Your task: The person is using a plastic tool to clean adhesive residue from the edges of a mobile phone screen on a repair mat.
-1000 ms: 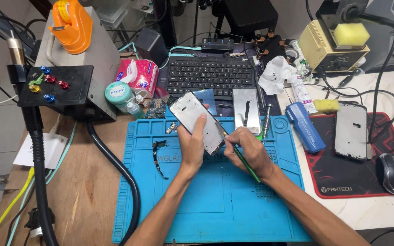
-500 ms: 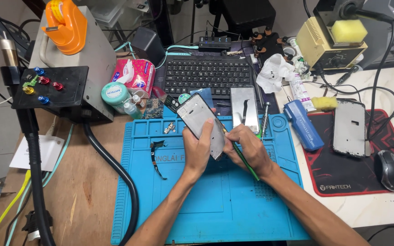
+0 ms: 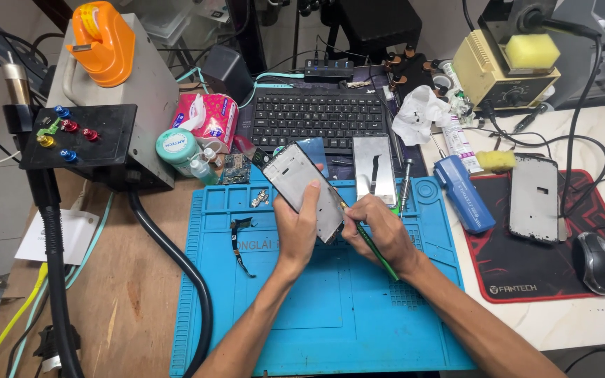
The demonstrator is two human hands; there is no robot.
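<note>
My left hand (image 3: 297, 225) grips a bare silver phone frame (image 3: 304, 190), tilted, lifted above the blue work mat (image 3: 330, 315), thumb on its lower edge. My right hand (image 3: 378, 234) is clenched round a green-handled tool (image 3: 376, 246), its tip touching the frame's right edge. A second phone panel (image 3: 375, 169) lies flat just behind, at the mat's far rim. A thin flex strip (image 3: 238, 241) lies on the mat, left of my wrist. A black keyboard (image 3: 318, 120) sits beyond.

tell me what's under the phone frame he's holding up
Below the phone frame lies the blue mat. The left hand grips it, hiding the mat directly beneath.
</note>
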